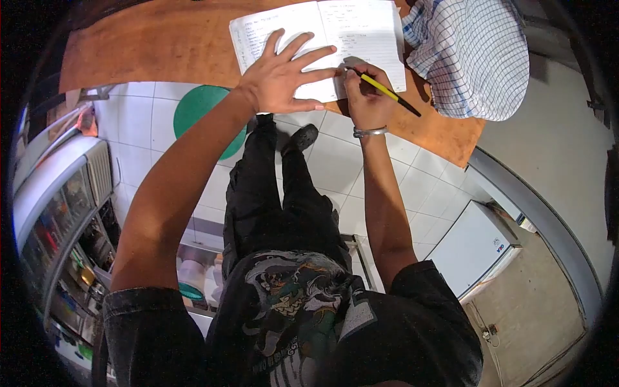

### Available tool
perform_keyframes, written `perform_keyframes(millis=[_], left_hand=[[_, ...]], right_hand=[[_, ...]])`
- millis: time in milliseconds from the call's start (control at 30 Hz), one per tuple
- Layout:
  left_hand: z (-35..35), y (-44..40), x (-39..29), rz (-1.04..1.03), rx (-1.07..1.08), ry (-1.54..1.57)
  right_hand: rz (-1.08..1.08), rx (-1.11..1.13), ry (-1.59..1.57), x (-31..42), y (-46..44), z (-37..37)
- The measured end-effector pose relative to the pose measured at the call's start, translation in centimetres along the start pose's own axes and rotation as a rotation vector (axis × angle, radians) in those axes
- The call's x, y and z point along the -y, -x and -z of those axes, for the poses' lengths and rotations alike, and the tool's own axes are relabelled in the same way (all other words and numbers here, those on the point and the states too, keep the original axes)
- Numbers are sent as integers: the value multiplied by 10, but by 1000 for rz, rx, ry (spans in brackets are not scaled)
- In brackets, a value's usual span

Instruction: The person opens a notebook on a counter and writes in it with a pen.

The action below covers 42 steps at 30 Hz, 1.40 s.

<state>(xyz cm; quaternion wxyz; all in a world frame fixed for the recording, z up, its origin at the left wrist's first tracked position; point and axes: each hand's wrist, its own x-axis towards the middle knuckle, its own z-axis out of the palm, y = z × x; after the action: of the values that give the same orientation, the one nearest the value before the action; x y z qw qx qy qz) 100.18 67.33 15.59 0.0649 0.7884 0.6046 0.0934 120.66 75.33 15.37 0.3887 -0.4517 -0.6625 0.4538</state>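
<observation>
An open notebook (pixel 371 39) with handwritten lines on both pages lies at the far edge of the view. My left hand (pixel 284 77) rests flat on its left page, fingers spread. In my right hand (pixel 369 97) is a yellow and black pen (pixel 382 87), pinched between thumb and fingers, its tip end at the lower part of the right page. The pen's back end slants down to the right. A metal bracelet (pixel 370 131) circles my right wrist.
The notebook lies on a brown wooden table (pixel 148 45). A blue-and-white checked cloth (pixel 477 58) covers something bulky at the table's right. A round green stool top (pixel 203 119) stands below. A white box-like appliance (pixel 474 248) sits lower right, glass-fronted shelves (pixel 64 206) at left.
</observation>
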Motion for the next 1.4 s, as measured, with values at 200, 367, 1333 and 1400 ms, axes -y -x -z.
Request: perform_keyframes(millis=[200, 367, 1333, 1400], left_hand=[[4, 1, 1, -28, -16, 47], [4, 1, 1, -27, -18, 83], [3, 1, 2, -27, -18, 89], [4, 1, 2, -29, -20, 97]], right_hand=[[-134, -27, -51, -23, -4, 3], [-60, -101, 23, -32, -16, 24], [38, 61, -7, -7, -4, -7], [14, 61, -51, -5, -4, -8]])
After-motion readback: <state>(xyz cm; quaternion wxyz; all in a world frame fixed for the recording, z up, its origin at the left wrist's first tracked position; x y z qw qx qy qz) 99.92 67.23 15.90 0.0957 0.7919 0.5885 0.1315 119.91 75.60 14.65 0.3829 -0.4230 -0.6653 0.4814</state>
